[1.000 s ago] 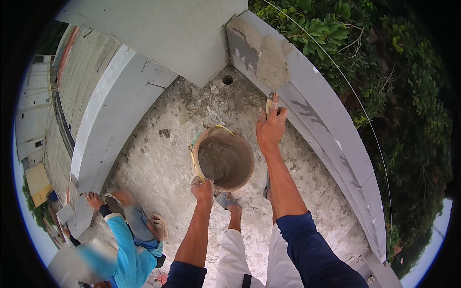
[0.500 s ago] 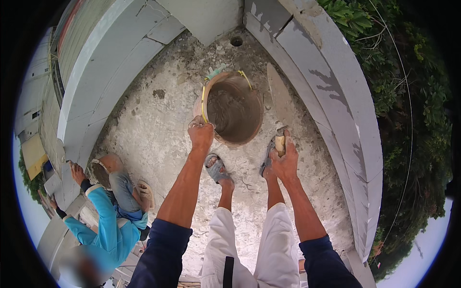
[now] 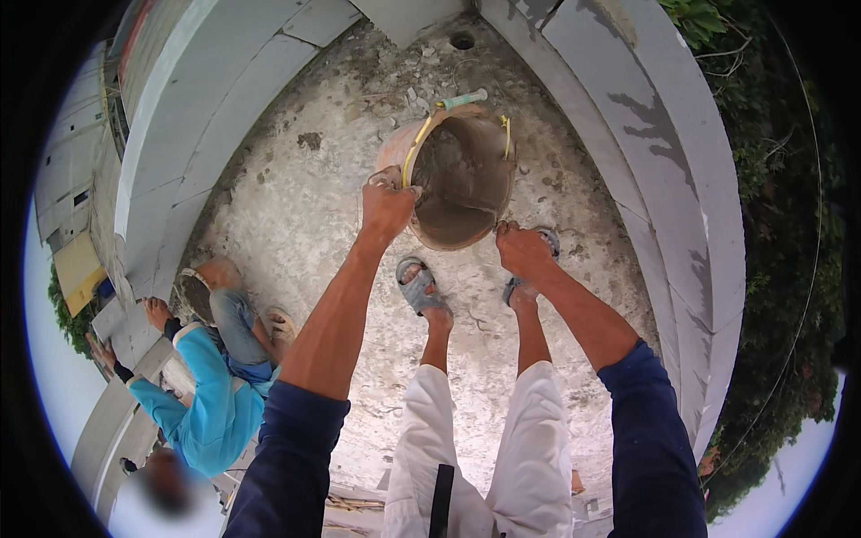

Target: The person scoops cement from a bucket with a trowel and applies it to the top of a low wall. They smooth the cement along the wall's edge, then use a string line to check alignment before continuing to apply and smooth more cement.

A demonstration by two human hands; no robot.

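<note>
A mortar bucket stands on the rough floor before my feet, its mouth tilted towards me and wet grey mortar inside. My left hand is closed on its left rim, beside the yellow handle cord. At the near right rim, my right hand is closed round a trowel. The trowel's grip is hidden by my fingers; its blade is down inside the bucket, hard to tell from the mortar. A pale green tube on the bucket's handle rests by the far rim.
Low grey block walls close in from both sides. A round hole opens in the floor at the far corner. At the left a person in a blue top crouches by another bucket. Trees stand beyond the right wall.
My right hand has brought the trowel from right of the bucket to its near rim, blade going inside. The bucket now tilts more towards me, my left hand still on its rim.
</note>
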